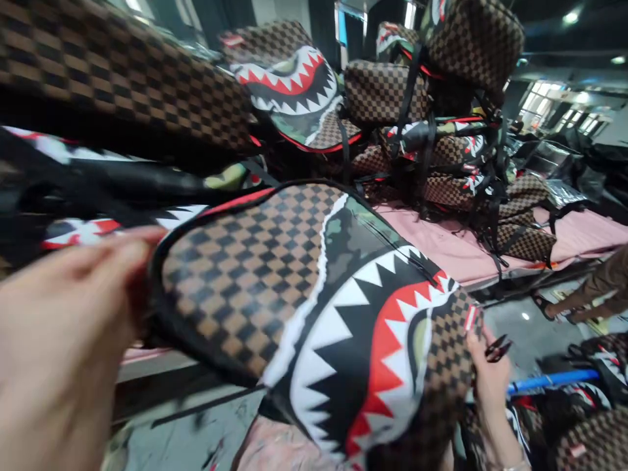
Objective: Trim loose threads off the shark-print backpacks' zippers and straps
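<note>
A backpack (245, 268) with brown-and-black checks, a camouflage patch and a red, white and black shark mouth is held tilted across the middle of the view. My left hand (73, 314), large and near the camera, pinches its dark piped edge at the left; the fingertips are partly behind that edge. At the backpack's right end, beside a small red label, my right hand (492, 376) grips the side. A small pair of dark thread snips (498, 349) sticks out from the right hand's fingers.
Similar backpacks (385, 91) are piled on a pink-covered table (436, 245) ahead. Another checkered bag (122, 72) looms at upper left. More bags (593, 438) lie at lower right by a blue bar (554, 381). A person's legs (596, 288) stand at the right.
</note>
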Available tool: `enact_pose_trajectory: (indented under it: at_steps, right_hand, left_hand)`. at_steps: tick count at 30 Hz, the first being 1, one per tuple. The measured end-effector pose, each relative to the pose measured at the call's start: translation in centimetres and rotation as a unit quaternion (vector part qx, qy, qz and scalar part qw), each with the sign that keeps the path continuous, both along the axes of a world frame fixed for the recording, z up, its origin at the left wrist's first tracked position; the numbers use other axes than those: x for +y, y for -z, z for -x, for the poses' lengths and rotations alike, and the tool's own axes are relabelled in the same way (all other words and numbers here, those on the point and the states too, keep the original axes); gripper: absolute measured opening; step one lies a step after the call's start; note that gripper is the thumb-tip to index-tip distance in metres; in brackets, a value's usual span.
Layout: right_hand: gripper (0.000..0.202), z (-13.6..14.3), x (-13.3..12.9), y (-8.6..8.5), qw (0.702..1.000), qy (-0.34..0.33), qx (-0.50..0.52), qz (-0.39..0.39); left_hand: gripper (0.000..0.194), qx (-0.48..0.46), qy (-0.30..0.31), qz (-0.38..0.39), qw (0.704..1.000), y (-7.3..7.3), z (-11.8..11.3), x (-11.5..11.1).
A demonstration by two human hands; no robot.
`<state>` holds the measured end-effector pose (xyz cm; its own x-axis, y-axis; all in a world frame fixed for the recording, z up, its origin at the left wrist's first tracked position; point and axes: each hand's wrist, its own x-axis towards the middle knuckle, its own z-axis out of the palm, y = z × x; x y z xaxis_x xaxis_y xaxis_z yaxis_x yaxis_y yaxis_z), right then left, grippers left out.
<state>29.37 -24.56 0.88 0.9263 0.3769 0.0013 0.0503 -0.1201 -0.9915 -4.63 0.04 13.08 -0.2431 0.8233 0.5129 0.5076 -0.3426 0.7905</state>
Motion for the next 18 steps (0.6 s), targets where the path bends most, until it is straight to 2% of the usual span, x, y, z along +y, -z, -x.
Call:
enact_pose_trajectory:
  at_steps: [1, 2, 3, 4, 5, 6, 7, 9, 11, 13, 15, 18]
  right_hand:
    - [0.062, 1.5, -0.4, 0.6, 1.000, -0.011, 0.006, -0.002]
    - [0.057, 2.7, -0.6, 1.3, 0.999, -0.040, 0.016, -0.001]
    - [0.052, 3.7, -0.9, 2.0, 0.997, -0.075, 0.030, 0.005]
    - [0.046, 4.4, -1.0, 2.8, 0.994, -0.102, 0.040, 0.016]
    - [0.042, 4.8, -1.2, 3.6, 0.991, -0.123, 0.049, 0.034]
    - [0.038, 5.0, -1.4, 4.3, 0.988, -0.135, 0.056, 0.053]
    - [0.036, 4.9, -1.7, 4.9, 0.986, -0.139, 0.056, 0.072]
    - [0.034, 4.6, -2.2, 5.9, 0.984, -0.142, 0.044, 0.099]
    - [0.032, 4.1, -2.7, 6.6, 0.984, -0.139, 0.016, 0.112]
    - [0.030, 3.7, -3.1, 7.1, 0.985, -0.124, -0.015, 0.116]
    - [0.028, 3.4, -3.4, 7.5, 0.987, -0.116, -0.034, 0.109]
    - [0.028, 3.0, -3.2, 7.5, 0.984, -0.147, -0.043, 0.089]
  left_hand:
    - [0.040, -0.069, 0.024, -0.001, 0.997, -1.2, -2.2, 1.1]
    - [0.038, -0.102, 0.012, -0.018, 0.995, -1.7, -4.3, 1.7]
    - [0.037, -0.094, 0.030, -0.023, 0.995, -1.5, -6.4, 1.8]
    - [0.036, -0.045, 0.090, -0.006, 0.995, -0.7, -8.2, 1.3]
    - [0.034, 0.025, 0.178, 0.020, 0.984, 0.8, -9.8, 0.4]
    - [0.033, 0.121, 0.316, 0.070, 0.938, 2.6, -11.2, -0.8]
    - [0.034, 0.184, 0.415, 0.098, 0.885, 4.7, -12.2, -2.2]
    - [0.036, 0.262, 0.509, 0.073, 0.817, 8.7, -13.6, -4.9]
    - [0.037, 0.308, 0.516, 0.021, 0.799, 11.7, -14.2, -7.0]
    - [0.038, 0.337, 0.503, -0.014, 0.796, 13.3, -14.4, -8.1]
    - [0.037, 0.352, 0.495, -0.024, 0.794, 13.7, -14.5, -8.4]
    - [0.034, 0.347, 0.490, 0.005, 0.800, 12.9, -15.8, -8.2]
